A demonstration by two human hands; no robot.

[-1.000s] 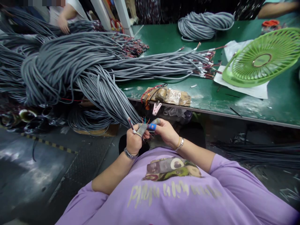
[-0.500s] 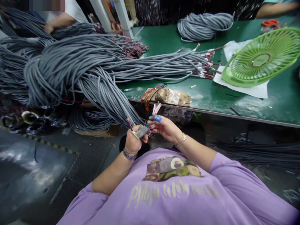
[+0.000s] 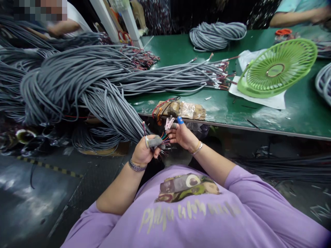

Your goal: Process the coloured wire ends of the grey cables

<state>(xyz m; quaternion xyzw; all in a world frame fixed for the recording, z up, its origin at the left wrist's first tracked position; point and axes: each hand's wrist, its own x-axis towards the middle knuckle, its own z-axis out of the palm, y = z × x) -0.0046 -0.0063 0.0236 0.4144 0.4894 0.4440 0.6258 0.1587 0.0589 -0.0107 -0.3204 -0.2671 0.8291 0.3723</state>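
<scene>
My left hand (image 3: 143,150) is closed around the end of a grey cable, its thumb covered in something grey. Thin coloured wires (image 3: 164,137) fan out to the right from that grip. Just beyond their tips, my right hand (image 3: 184,138) has its blue-capped thumb raised away from the curled fingers, and I see nothing between them. A pink clip (image 3: 169,123) shows right behind its fingertips, near the table edge; whether they touch, I cannot tell. Many grey cables (image 3: 108,106) drape off the table down toward my left hand.
On the green table (image 3: 176,41) lie a coiled cable (image 3: 217,34), a taped cardboard piece (image 3: 188,110) and a green fan (image 3: 279,69) on white paper. Orange-handled scissors (image 3: 283,32) are at the far right. Co-workers' arms (image 3: 292,18) show across the table and at upper left.
My right thumb has lifted off the fingers, and the right hand has parted slightly from the wires. The view has shifted a little; my left hand keeps its hold.
</scene>
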